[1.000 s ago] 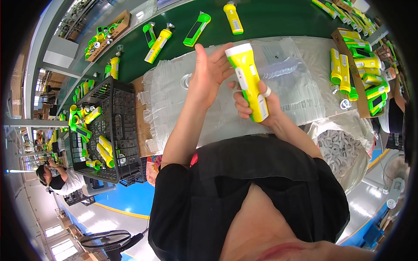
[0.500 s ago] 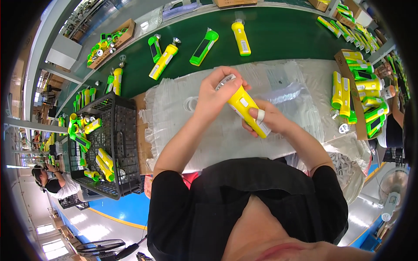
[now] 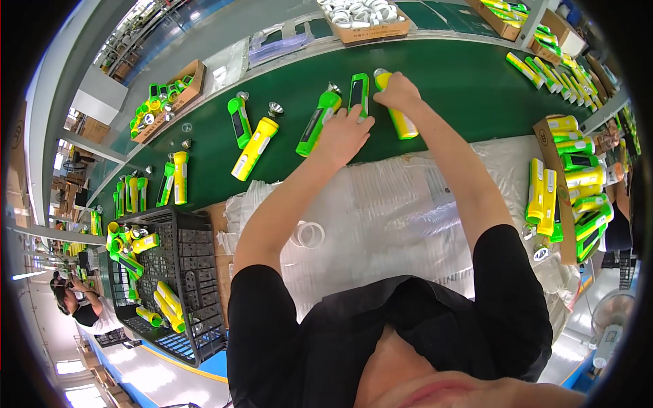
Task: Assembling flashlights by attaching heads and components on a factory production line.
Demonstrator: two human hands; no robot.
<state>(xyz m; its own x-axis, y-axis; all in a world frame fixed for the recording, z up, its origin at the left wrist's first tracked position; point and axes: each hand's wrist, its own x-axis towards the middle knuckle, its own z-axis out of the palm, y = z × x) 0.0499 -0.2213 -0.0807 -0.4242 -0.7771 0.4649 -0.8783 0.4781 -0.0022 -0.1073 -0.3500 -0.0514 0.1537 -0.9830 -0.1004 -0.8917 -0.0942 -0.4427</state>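
Item 1: left hand (image 3: pixel 345 136). Extended over the green worktop (image 3: pixel 456 81), palm down, fingers loosely parted and slightly bent. The near end of the panelled green torch (image 3: pixel 359 94) is covered by its fingertips; whether that end is gripped or merely touched cannot be told, the contact being hidden.

Item 2: panelled green torch. Laid directly beyond the left fingertips, dark panel up, long axis running almost straight away from the person, far end leaned slightly to the right. The left hand is the nearer; the right is placed just beside it, across a narrow gap.

Item 3: right hand (image 3: pixel 397 92). Laid over the upper half of the yellow torch (image 3: pixel 405 126), with fingers bent around the body and the opening between them filled by it.

Item 4: yellow torch. Located on the worktop under the right hand, long axis slanted steeply from upper left to lower right; the plain lower end is left exposed toward the person.

Item 5: slanted green torch (image 3: pixel 314 129). Placed just left of the left hand, long axis tilted from upper right to lower left.

Item 6: clear plastic sheeting (image 3: pixel 388 204). Spread nearer the person, beneath both forearms, with white rings (image 3: pixel 309 245) laid on its left part.
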